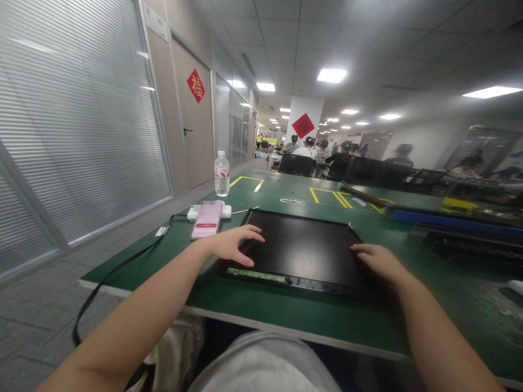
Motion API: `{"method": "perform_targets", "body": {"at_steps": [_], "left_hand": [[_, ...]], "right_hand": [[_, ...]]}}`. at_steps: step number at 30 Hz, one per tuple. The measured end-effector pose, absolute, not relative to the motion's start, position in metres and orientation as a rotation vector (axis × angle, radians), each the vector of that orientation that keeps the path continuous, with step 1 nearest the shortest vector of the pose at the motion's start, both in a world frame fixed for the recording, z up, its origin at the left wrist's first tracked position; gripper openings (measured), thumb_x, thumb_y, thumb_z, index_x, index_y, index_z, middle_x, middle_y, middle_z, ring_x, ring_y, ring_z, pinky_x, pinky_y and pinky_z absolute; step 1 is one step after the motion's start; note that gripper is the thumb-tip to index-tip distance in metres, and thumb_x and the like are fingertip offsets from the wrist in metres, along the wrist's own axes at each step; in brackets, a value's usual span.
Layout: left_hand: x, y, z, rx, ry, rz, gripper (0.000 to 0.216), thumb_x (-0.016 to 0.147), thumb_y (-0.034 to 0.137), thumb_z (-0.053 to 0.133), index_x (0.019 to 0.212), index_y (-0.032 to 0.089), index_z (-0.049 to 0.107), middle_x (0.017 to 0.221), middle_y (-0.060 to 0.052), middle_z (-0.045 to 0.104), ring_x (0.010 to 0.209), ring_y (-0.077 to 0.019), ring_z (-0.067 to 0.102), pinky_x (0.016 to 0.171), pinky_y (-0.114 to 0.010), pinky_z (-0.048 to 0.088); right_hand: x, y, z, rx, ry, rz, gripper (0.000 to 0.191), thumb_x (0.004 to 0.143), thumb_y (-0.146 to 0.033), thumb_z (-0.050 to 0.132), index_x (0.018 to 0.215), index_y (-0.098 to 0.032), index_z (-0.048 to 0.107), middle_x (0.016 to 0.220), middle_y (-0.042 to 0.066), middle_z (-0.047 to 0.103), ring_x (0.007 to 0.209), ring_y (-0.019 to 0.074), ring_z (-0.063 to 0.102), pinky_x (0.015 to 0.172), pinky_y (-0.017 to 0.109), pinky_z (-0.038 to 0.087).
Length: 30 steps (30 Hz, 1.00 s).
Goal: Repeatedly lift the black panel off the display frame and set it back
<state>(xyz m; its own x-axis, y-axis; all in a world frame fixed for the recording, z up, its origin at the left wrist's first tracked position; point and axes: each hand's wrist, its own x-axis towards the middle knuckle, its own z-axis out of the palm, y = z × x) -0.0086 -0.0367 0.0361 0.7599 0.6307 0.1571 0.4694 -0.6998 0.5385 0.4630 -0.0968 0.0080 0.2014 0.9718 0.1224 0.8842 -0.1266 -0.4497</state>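
Observation:
A flat black display panel (304, 245) lies on the green table in front of me, with a strip of green circuit board (256, 275) along its near edge. My left hand (233, 243) is over the panel's left side, thumb and fingers spread apart with nothing between them. At the panel's right edge, my right hand (378, 262) has its fingers stretched toward the border. Whether its fingertips touch the frame or hover just beside it, I cannot tell.
A phone (205, 226) lies by a white power strip (225, 211) on the left, with a water bottle (222, 174) behind. Blue-edged panels (453, 222) and a yellow object (460, 205) are at right. Yellow tape marks the far tabletop (281, 188). People sit beyond.

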Motion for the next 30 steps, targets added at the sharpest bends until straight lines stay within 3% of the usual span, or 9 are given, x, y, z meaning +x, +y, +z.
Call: {"method": "perform_targets", "body": {"at_steps": [3,6,11,17,21,30], "left_hand": [[-0.007,-0.030,0.030,2.505,1.025,0.532,0.052,0.081,0.046,0.073,0.126,0.022,0.070,0.149,-0.014,0.052,0.136,-0.0320,0.051,0.115,-0.040,0.038],[-0.007,-0.019,0.021,2.578,1.327,0.534,0.044,0.088,0.034,0.060,0.126,0.013,0.070,0.144,-0.020,0.054,0.135,-0.0338,0.052,0.115,-0.043,0.038],[-0.007,-0.007,0.013,2.627,1.558,0.401,0.041,0.088,0.013,0.046,0.118,0.009,0.074,0.131,-0.021,0.064,0.124,-0.0327,0.060,0.111,-0.042,0.042],[-0.004,-0.008,0.014,2.594,1.603,0.345,0.044,0.084,0.007,0.047,0.116,0.013,0.076,0.128,-0.017,0.068,0.122,-0.0311,0.062,0.109,-0.038,0.044],[-0.004,-0.009,0.015,2.615,1.583,0.299,0.049,0.082,0.006,0.047,0.124,0.009,0.072,0.133,-0.019,0.065,0.126,-0.0313,0.060,0.111,-0.037,0.041],[-0.008,-0.008,0.019,2.589,1.529,0.227,0.053,0.085,0.007,0.043,0.132,0.010,0.067,0.141,-0.020,0.059,0.131,-0.0320,0.056,0.113,-0.038,0.040]], "right_hand": [[0.465,-0.096,0.008,-2.071,-1.654,0.173,0.035,0.080,-0.026,0.056,0.107,-0.026,0.080,0.117,0.003,0.076,0.112,0.0246,0.067,0.100,0.033,0.049],[0.472,-0.094,0.006,-2.115,-1.562,0.089,0.036,0.078,-0.024,0.058,0.106,-0.023,0.080,0.114,0.005,0.076,0.107,0.0248,0.069,0.094,0.032,0.050],[0.488,-0.088,-0.002,-2.296,-1.420,0.190,0.033,0.075,-0.021,0.060,0.101,-0.022,0.081,0.099,0.007,0.078,0.092,0.0245,0.072,0.077,0.029,0.052],[0.495,-0.086,-0.010,-2.315,-1.459,0.254,0.043,0.068,-0.011,0.059,0.103,-0.022,0.081,0.108,0.008,0.078,0.099,0.0251,0.071,0.083,0.029,0.052],[0.497,-0.084,-0.015,-2.289,-1.414,0.318,0.049,0.067,-0.007,0.056,0.107,-0.020,0.080,0.111,0.009,0.077,0.100,0.0237,0.071,0.085,0.028,0.053],[0.508,-0.079,-0.025,-2.190,-1.354,0.369,0.039,0.067,-0.009,0.062,0.100,-0.019,0.081,0.102,0.011,0.078,0.093,0.0243,0.072,0.081,0.029,0.054]]}}
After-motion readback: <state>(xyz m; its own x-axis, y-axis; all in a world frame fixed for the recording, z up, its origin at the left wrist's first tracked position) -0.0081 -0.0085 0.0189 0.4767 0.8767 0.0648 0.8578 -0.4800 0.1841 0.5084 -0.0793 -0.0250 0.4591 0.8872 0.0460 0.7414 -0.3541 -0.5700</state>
